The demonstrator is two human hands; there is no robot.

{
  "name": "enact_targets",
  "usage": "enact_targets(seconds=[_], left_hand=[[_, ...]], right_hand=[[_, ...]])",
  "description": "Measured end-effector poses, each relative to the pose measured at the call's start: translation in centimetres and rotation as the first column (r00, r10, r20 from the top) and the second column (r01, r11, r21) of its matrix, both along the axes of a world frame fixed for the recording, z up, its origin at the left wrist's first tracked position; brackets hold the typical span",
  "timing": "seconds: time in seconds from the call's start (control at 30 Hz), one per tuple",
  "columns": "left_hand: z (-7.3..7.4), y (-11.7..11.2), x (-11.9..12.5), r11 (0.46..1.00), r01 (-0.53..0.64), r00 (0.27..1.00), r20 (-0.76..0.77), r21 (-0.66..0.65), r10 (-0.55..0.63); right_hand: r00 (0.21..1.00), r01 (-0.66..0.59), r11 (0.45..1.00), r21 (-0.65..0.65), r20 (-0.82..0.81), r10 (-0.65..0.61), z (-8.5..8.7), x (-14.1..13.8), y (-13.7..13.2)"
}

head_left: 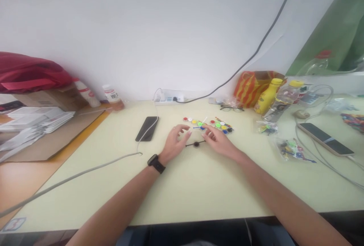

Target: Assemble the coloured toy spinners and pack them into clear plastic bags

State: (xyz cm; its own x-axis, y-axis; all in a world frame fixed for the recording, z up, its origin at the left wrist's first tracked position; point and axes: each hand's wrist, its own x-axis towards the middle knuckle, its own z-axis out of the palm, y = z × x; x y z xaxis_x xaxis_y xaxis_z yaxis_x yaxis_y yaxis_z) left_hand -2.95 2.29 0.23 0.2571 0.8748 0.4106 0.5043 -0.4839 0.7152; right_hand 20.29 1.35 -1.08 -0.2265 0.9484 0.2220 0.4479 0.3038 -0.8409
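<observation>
My left hand (174, 142), with a black watch on the wrist, rests on the pale yellow table (182, 193) with its fingers curled loosely and apart. My right hand (217, 139) lies opposite it, fingertips pinched near the end of a thin black rod with a black disc (196, 144) that lies between both hands. Just beyond the fingers sits a row of several small coloured discs and sticks (209, 124), red, white, yellow, green and blue. Whether the right fingers actually grip the rod is unclear.
A black phone (147, 128) on a white cable lies left of the hands. A power strip (169, 98) sits at the wall. Bottles (269, 96), glasses, bags of coloured parts (292, 150) and a second phone (324, 138) crowd the right. Papers and boxes stack at left.
</observation>
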Motion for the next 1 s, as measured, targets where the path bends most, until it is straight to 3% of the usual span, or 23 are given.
enact_targets(seconds=[0.07,0.2,0.3,0.4,0.53,0.8,1.0], left_hand=[[-0.2,0.3,0.0,1.0,-0.031,0.999,0.028,-0.006,0.031],[-0.4,0.6,-0.1,0.997,-0.08,0.996,0.051,-0.005,0.08],[-0.4,0.7,-0.1,0.995,-0.102,0.993,0.056,-0.015,0.102],[-0.5,0.8,-0.1,0.994,-0.107,0.993,0.054,-0.024,0.108],[-0.7,1.0,-0.1,0.994,-0.107,0.993,0.042,-0.03,0.109],[-1.1,1.5,-0.3,0.993,-0.092,0.994,0.044,-0.071,0.095],[-1.3,1.7,-0.3,0.992,-0.09,0.995,0.044,-0.093,0.095]], right_hand=[[1.0,0.011,0.999,-0.046,-0.027,-0.012,0.5,0.1,-0.1],[0.958,-0.142,0.977,-0.161,-0.272,0.094,1.7,0.3,0.0],[0.922,-0.049,0.99,-0.134,-0.388,-0.007,2.0,0.7,0.4],[0.913,0.033,0.984,-0.175,-0.396,-0.101,1.6,1.2,1.0],[0.954,0.084,0.985,-0.154,-0.272,-0.124,0.6,1.4,1.4],[0.984,0.166,0.97,0.178,0.036,-0.175,-1.2,1.6,2.0],[0.975,0.078,0.966,0.247,0.184,-0.126,-1.0,1.8,2.1]])
